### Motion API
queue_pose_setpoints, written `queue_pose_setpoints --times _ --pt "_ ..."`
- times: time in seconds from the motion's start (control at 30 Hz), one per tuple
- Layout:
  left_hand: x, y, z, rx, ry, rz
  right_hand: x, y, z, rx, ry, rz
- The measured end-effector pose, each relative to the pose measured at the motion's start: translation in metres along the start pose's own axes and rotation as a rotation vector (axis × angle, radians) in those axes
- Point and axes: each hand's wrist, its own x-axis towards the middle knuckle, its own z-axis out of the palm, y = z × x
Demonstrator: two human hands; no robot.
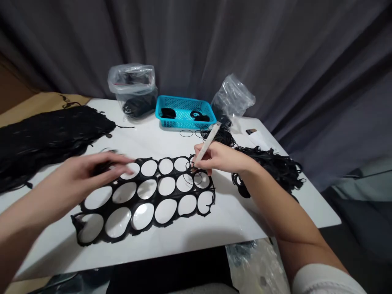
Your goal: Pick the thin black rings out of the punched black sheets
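The right hand [220,157] pinches a flat white stick [210,141]; snagging could tear the black holed rubbery sheet [104,211]. The left hand [81,173] looks spread.

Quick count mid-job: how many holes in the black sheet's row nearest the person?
6, in one row along the near edge of the black sheet. Left to right: left-corner hole, second hole, third hole, fourth hole, fifth hole, right-corner hole. None looks hidden.

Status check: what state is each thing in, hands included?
Left hand: over the sheet's left part, grip unclear
Right hand: closed on white stick
White stick: held, slanted
Black holed sheet: spread out
Blue basket: upright, uncovered, holding black items
Left plastic bag: upright, open
Right plastic bag: crumpled
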Motion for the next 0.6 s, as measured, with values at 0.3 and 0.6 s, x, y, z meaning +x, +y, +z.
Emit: queue_pose_setpoints --times 0.3,0.6 --pt "0.101 0.068 0.096 -0.35 -0.49 0.301 0.019 -0.008 -0.012 0.273 0.037 -0.156" --pt "0.107 0.06 0.061 -0.154 -0.401 0.112 0.04 0.022 -0.021 0.472 0.155 -0.112"
